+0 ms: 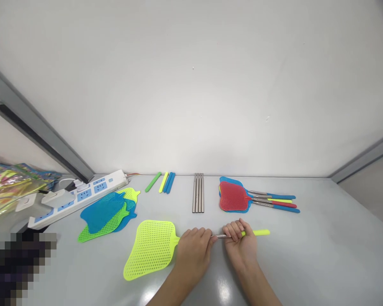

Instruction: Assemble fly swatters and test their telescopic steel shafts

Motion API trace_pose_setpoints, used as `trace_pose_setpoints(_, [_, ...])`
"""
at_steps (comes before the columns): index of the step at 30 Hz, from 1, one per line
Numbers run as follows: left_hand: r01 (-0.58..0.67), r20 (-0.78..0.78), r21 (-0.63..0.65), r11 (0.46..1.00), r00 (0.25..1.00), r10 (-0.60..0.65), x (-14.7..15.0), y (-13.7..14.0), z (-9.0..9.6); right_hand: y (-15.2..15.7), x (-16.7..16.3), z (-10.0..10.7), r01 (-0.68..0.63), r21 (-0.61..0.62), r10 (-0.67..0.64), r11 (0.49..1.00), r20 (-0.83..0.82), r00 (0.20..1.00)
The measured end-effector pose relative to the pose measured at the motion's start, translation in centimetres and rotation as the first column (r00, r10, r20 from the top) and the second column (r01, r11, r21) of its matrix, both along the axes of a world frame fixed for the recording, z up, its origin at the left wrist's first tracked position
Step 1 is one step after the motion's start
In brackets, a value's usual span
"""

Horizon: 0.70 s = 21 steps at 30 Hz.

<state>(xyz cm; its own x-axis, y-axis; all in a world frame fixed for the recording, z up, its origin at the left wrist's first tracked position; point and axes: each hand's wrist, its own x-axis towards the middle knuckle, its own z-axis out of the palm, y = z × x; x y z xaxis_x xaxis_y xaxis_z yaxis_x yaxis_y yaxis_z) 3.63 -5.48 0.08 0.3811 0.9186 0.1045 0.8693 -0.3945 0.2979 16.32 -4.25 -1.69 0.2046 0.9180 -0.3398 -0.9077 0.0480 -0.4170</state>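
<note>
A yellow fly swatter (pixel 153 248) lies across the front of the table, its perforated head to the left. My left hand (pixel 194 250) is wrapped round its metal shaft close to the head. Further right, my right hand (pixel 241 240) grips the same swatter where the metal meets the yellow handle (pixel 261 232), palm turned up. A short stretch of bare metal shaft (pixel 219 236) shows between the two hands. Behind them lie several metal tubes (pixel 198 193) side by side. To the right rests a stack of fly swatters with handles, a red one (pixel 234 197) on top.
Loose blue and green swatter heads (pixel 105 212) overlap on the left, against a white power strip (pixel 83 197) with plugs. Green, yellow and blue handles (pixel 169 182) lie near the wall. Colourful plastic-wrapped packs (pixel 15 182) are at the far left. Grey metal posts (pixel 35 123) flank the table.
</note>
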Motion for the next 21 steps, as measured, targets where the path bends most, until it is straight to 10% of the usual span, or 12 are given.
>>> trace_pose_setpoints(21, [-0.124,0.062,-0.03,0.992,0.99,0.125,2.4,-2.2,0.1,-1.7,-2.0,1.4,0.09,0.002,-0.09,0.996,0.0,0.996])
